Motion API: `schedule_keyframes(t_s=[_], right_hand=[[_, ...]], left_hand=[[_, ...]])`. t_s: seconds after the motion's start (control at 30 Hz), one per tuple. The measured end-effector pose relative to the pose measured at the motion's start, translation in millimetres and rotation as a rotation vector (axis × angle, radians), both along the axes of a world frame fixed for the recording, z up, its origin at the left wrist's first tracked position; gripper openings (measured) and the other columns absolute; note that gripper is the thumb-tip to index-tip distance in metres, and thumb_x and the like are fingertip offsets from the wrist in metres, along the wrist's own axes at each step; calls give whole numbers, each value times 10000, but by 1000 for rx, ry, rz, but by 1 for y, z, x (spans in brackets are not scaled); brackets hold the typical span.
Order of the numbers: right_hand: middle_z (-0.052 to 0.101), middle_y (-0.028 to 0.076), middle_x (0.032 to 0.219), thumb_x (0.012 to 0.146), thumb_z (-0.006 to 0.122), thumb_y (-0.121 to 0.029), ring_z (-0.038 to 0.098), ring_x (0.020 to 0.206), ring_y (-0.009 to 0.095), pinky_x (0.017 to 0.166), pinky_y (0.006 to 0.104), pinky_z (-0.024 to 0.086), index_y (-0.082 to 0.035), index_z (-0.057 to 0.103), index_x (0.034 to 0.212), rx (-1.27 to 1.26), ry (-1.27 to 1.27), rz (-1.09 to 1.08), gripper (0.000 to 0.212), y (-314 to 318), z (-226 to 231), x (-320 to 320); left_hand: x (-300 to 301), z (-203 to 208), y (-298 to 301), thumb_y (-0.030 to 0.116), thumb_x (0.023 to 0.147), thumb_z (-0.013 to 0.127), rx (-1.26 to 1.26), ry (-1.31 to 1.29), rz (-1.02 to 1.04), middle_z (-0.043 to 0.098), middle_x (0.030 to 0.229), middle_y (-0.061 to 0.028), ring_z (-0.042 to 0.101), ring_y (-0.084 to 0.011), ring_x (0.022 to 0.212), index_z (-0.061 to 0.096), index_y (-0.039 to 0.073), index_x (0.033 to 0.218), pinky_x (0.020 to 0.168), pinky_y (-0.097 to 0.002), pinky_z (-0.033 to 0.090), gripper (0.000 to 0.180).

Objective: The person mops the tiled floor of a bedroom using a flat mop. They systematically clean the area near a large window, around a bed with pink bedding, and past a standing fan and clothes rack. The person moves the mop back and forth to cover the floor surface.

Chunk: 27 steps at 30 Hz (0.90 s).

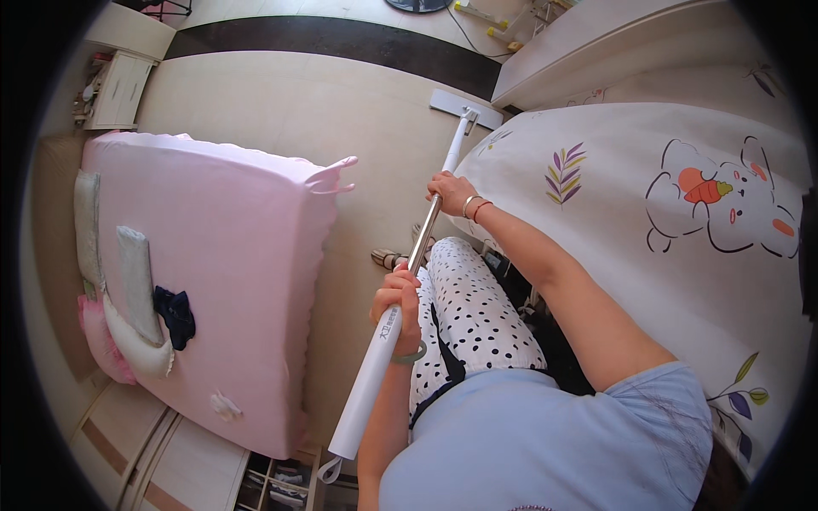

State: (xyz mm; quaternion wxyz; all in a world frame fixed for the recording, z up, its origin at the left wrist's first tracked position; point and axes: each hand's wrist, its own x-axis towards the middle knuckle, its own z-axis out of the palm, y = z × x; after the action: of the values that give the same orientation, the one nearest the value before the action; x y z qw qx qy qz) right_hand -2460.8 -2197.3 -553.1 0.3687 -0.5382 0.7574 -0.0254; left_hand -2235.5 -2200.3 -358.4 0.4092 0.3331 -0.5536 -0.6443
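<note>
A flat mop [421,245] slants across the middle of the view, its white and metal pole running from lower left to upper right. Around the pole's thick white grip, near its upper part, my left hand [396,298] is closed, with a bangle at the wrist. Farther along the pole my right hand [450,191] is wrapped round it, a bracelet and red string on that wrist. The white rectangular mop head [467,108] rests on the pale floor beside the patterned cover. A hanging loop shows at the grip's near end.
To the left stands a bed with a pink sheet [230,255], pillows [134,281] and a dark blue cloth [175,317] on it. At right hangs a white cover [622,170] with rabbit and leaf prints. A dark strip [341,43] crosses the floor ahead. Open shelving [277,481] stands lower left.
</note>
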Motion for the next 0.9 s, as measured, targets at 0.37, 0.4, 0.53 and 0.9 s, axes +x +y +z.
schedule_keyframes(t_s=[0.37,0.4,0.53,0.9], right_hand=[[574,24,1024,909,590,-265,511,1114,231,814,423,486,-145,621,887,-45,-62,-177,126,68,-8,-10],[576,27,1018,903,592,-256,511,1112,234,819,423,487,-143,622,881,-61,-62,-187,119,71,-9,-10],[581,31,988,875,601,-217,513,1103,244,839,423,489,-149,625,851,-110,-66,-228,77,71,-12,0],[600,17,920,804,639,-178,556,1015,258,796,430,503,-162,632,819,-367,-241,-157,23,65,-16,147]], left_hand=[[-15,15,18,-70,895,541,32,10,-177,611,795,-98,607,-199,839,485,48,789,1039,-489,413,168],[-16,15,21,-70,894,541,30,-1,-195,614,802,-101,607,-200,839,485,46,791,1042,-490,409,166],[-6,19,18,-73,891,543,5,-22,-225,610,798,-97,609,-200,834,485,42,796,1043,-492,411,160],[105,72,22,-48,889,505,-19,-247,-188,536,735,-70,578,-212,827,436,65,775,1052,-524,399,174]])
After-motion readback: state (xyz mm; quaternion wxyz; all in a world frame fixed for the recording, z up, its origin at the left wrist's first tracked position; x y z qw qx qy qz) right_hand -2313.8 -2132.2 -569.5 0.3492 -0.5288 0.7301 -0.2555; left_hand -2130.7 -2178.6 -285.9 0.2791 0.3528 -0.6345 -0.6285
